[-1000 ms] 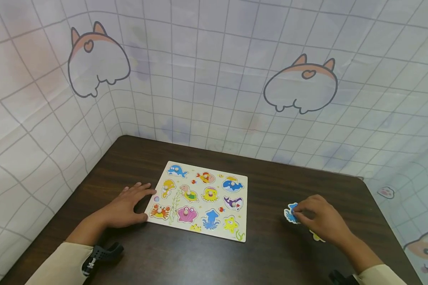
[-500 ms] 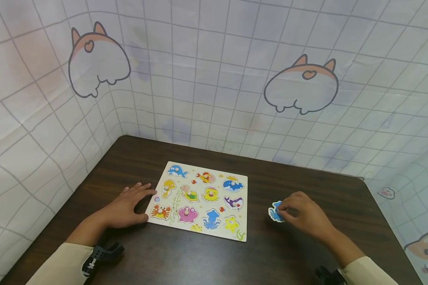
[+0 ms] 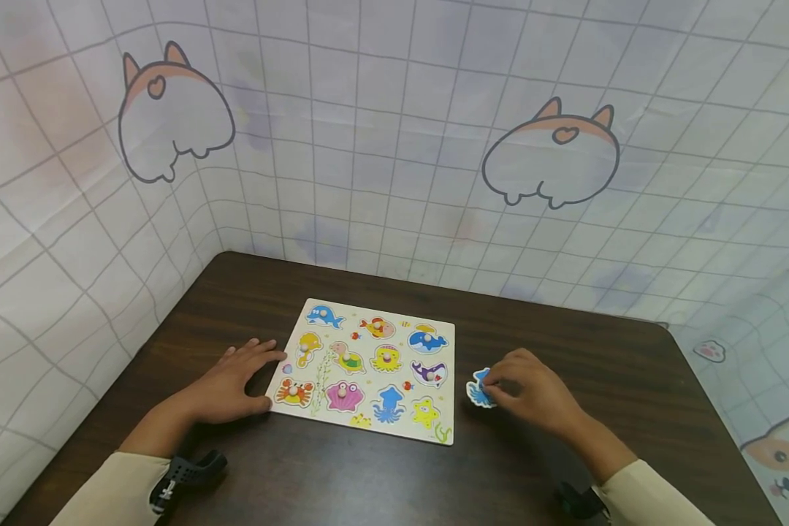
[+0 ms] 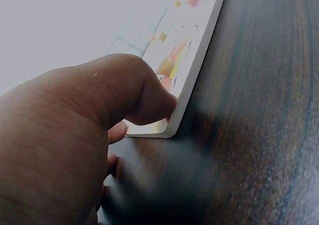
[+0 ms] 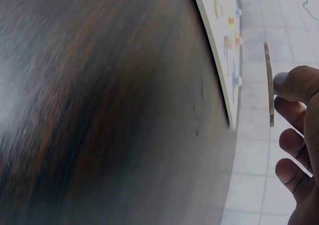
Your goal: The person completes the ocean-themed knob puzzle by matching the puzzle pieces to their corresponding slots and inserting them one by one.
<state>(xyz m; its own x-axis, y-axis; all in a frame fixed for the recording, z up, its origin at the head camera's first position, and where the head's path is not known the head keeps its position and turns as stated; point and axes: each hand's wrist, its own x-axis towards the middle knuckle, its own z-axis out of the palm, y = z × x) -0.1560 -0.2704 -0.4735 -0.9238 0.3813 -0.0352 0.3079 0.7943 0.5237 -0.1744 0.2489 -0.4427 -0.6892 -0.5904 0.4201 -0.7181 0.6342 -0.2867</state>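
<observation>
A sea-animal peg puzzle board (image 3: 368,429) lies flat on the dark table. My left hand (image 3: 226,383) touches its left side with spread fingers; in the left wrist view the thumb (image 4: 149,98) rests at the board's corner. Just right of the board, my right hand (image 3: 535,391) pinches a blue squid puzzle piece (image 3: 478,393) between thumb and fingertips. That piece (image 5: 268,85) appears edge-on in the right wrist view, held above the table. On the board, knobbed pieces such as the crab (image 3: 294,391) and pink shell (image 3: 344,396) sit in place, while the squid picture (image 3: 389,404) and star picture (image 3: 426,413) show no knob.
The brown wooden table (image 3: 342,482) meets a white grid-patterned cloth (image 3: 368,146) along its back and sides. A dark band (image 3: 197,467) circles the left wrist and another (image 3: 581,500) the right.
My right hand has carried the squid piece leftward toward the board. The yellow piece seen earlier beneath that hand is now out of sight. The left hand stays put.
</observation>
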